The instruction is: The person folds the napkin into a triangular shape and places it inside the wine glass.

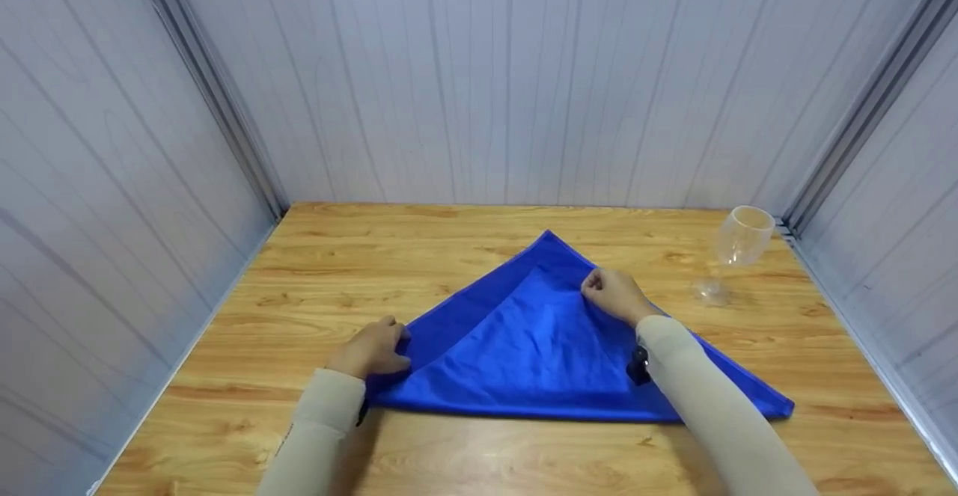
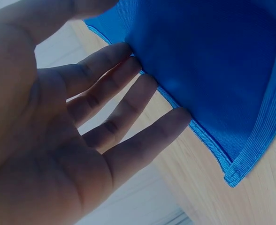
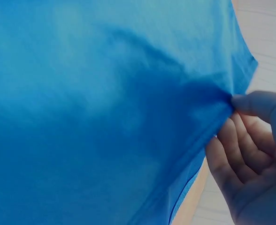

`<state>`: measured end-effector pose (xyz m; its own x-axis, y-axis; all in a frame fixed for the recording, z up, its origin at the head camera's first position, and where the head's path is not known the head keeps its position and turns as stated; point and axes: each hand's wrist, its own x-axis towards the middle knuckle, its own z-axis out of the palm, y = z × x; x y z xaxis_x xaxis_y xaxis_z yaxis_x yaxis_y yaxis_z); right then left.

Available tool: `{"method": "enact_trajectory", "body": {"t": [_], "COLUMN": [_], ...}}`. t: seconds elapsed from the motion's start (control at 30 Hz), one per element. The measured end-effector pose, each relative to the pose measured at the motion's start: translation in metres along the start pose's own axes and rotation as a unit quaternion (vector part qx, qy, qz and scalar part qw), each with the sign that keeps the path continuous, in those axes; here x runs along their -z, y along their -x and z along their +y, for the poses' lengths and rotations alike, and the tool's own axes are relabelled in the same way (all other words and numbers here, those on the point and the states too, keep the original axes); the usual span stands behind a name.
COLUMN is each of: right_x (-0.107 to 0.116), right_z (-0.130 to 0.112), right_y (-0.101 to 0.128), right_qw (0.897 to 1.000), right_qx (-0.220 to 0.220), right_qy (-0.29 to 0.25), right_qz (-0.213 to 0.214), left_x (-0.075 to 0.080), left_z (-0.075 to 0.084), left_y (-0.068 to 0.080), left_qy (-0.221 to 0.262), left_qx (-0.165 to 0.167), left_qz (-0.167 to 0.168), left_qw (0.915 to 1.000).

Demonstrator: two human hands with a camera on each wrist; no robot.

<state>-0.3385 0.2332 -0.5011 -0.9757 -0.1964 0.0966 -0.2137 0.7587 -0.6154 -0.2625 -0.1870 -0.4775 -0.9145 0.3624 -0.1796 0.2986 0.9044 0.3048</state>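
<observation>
A person stands at a wooden surface with pale walls on three sides, working a bright blue cloth napkin that lies flat near the middle of it. The napkin is already folded into a wide triangle, its point aimed at the far wall and its long straight edge nearest the person. A second, smaller layer lies on top, its edge running parallel to the left slope, so a further fold looks under way rather than finished.

The left hand rests at the triangle's left corner. Its fingers are nearly straight and lie against the hemmed edge; the wrist view does not show them closing round anything. The right hand sits high on the right slope, near the point. Its fingers are curled, and the thumb and fingertips pinch a fold of the fabric, pulling a shallow crease across it.

The napkin looks like a smooth, tightly woven fabric with a narrow stitched hem, soft enough to drape and wrinkle. The surface shows warm, light wood grain with darker streaks. A clear, stemmed wine glass stands upright in the far right corner, well apart from the napkin. Both arms wear close-fitting beige sleeves.
</observation>
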Motion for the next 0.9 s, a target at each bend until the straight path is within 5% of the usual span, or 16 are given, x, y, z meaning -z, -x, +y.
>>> {"method": "enact_trajectory", "body": {"t": [0.37,0.9], "right_x": [-0.002,0.003], "right_z": [0.008,0.018], "right_y": [-0.005,0.001], "right_qw": [0.994,0.998], "right_qx": [-0.019,-0.056], "right_qy": [0.015,0.007], "right_qz": [0.104,-0.008], "left_x": [0.002,0.002], "left_z": [0.001,0.003], "left_y": [-0.003,-0.005], "left_qy": [0.001,-0.014], "left_qx": [-0.001,0.009], "left_qz": [-0.006,-0.005], "left_qw": [1.0,0.9998]}}
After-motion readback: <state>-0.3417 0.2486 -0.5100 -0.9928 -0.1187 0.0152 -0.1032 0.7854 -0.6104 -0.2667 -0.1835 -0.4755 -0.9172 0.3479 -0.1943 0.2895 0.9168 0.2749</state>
